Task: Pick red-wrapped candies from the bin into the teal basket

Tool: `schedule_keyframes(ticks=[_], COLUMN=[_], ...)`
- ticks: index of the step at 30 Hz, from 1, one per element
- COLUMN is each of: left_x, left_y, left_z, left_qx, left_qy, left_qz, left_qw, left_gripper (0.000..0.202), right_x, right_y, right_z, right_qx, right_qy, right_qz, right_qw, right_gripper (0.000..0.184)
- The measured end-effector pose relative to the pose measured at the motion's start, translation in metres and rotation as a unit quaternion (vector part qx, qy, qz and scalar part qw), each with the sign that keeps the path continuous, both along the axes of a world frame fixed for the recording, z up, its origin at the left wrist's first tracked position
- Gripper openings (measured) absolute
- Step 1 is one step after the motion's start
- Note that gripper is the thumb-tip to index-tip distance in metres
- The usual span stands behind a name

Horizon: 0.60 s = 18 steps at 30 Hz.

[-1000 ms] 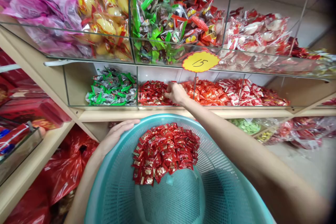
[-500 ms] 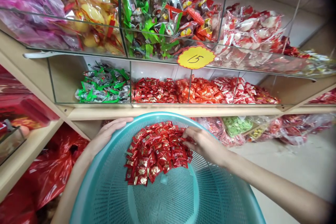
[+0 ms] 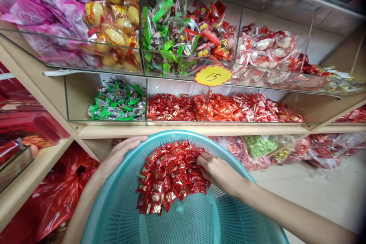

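Observation:
A teal mesh basket (image 3: 122,213) fills the lower middle of the view and holds a heap of small red candy packets (image 3: 168,175). My left hand (image 3: 118,154) grips the basket's far left rim, fingers curled over the edge. Inside the basket, my right hand (image 3: 217,171) lies on the right side of the heap with its fingers closed around some of the packets. Above the basket, a glass shelf bin (image 3: 168,107) holds the same red candy packets.
Glass-fronted bins (image 3: 183,118) hold green-and-silver candies (image 3: 117,101), orange-red packets (image 3: 223,105) and red-and-white packets (image 3: 265,106). The upper tier carries pink, yellow, green and red wrapped sweets. A yellow price tag "15" (image 3: 213,75) hangs there. Red bags (image 3: 57,194) sit low left.
My right hand drew back from the red candy bin on the shelf, came down into the basket and now rests on the heap. The left hand stays on the rim.

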State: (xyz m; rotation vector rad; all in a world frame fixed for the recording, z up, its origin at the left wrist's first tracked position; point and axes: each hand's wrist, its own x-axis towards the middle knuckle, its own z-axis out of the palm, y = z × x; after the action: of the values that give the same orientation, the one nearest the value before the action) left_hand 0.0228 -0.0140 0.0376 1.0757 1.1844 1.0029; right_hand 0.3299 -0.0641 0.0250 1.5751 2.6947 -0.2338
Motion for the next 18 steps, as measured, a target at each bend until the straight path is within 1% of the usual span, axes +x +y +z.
schedule_keyframes(ticks=[5,7,9,11,13,15,17,18], left_x=[0.000,0.000,0.000,0.000,0.000,0.000,-0.001,-0.001], left_y=[-0.002,-0.002,-0.002,-0.001,-0.001,-0.001,-0.001,0.000], left_z=[0.001,0.001,0.000,-0.001,-0.002,-0.001,0.000,0.000], left_qx=[-0.005,-0.020,-0.037,-0.039,-0.026,-0.007,0.006,0.007], left_qy=[-0.017,-0.018,-0.018,-0.020,-0.022,-0.021,-0.014,-0.010], left_qz=[-0.007,-0.001,0.001,0.001,-0.002,0.001,-0.003,-0.008], left_qw=[1.000,1.000,0.999,0.999,0.999,1.000,1.000,1.000], left_gripper=[0.036,0.037,0.040,0.039,0.035,0.031,0.028,0.026], right_x=[0.000,0.002,0.003,0.001,-0.003,-0.012,-0.024,-0.030], right_y=[-0.003,-0.005,-0.004,0.004,0.022,0.050,0.084,0.102], right_z=[-0.004,-0.003,0.005,0.020,0.042,0.063,0.078,0.083], right_qx=[0.022,0.027,0.034,0.048,0.074,0.107,0.135,0.142], right_qy=[0.004,0.008,0.011,0.021,0.042,0.069,0.076,0.068], right_qz=[0.011,0.019,0.028,0.033,0.037,0.046,0.052,0.057], right_qw=[1.000,0.999,0.999,0.998,0.996,0.991,0.987,0.986], right_gripper=[0.019,0.018,0.014,0.012,0.015,0.017,0.020,0.020])
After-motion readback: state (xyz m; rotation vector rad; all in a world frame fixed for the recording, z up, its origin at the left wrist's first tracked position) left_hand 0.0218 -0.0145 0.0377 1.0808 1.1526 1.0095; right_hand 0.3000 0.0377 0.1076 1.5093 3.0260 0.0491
